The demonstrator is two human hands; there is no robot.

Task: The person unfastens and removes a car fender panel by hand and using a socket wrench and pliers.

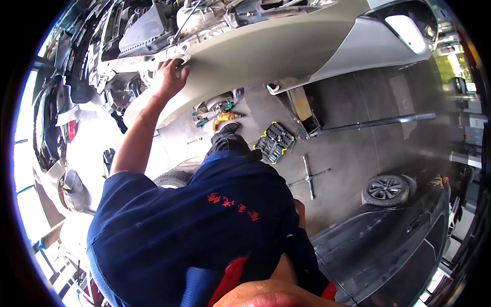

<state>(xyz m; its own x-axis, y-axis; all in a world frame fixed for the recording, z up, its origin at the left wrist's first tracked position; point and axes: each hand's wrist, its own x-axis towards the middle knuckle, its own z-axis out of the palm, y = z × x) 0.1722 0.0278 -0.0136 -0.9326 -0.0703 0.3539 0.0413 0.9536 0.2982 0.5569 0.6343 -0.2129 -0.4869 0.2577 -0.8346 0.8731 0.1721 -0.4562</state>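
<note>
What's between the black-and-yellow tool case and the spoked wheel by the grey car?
A cross-shaped metal lug wrench, on the floor, in the head view.

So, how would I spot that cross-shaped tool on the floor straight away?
Start at the large beige fender arching across the top, then drop to the grey floor below. Find the black tool case with yellow corners; the cross-shaped tool lies lower in the picture, slightly right. Its four thin arms meeting at one centre set it apart from the boxy case.
</note>
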